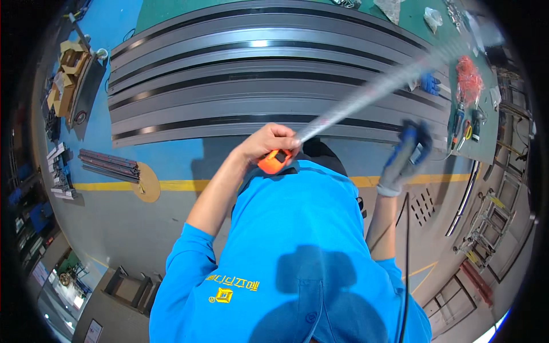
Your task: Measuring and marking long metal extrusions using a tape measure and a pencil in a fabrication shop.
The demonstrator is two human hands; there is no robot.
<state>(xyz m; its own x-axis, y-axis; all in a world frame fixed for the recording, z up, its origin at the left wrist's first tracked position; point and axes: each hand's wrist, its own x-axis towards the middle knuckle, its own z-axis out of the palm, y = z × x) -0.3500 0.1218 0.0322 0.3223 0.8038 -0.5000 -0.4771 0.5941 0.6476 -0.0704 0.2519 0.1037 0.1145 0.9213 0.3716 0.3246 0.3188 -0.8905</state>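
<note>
Orange tape measure (271, 164) — held in left grip (267, 143).

Bare left hand (270, 143) holding an orange tape measure (273, 163), its blurred blade (366, 96) extended to upper right, blurred gloved right hand (402, 159) apart, long grey panels (257, 106) on green table (171, 8), red string bundle (469, 80)

We look from the wearer's head through a wide fisheye lens, facing steeply down and a little forward. The bright blue cloth shirt with yellow lettering (297, 217) lies closest, filling the lower middle — the bare left hand (267, 143) and grey-and-blue gloved right hand (403, 160) sit at mid-height, the long grey metal panels (274, 107) beyond, bowed by the lens.
</note>
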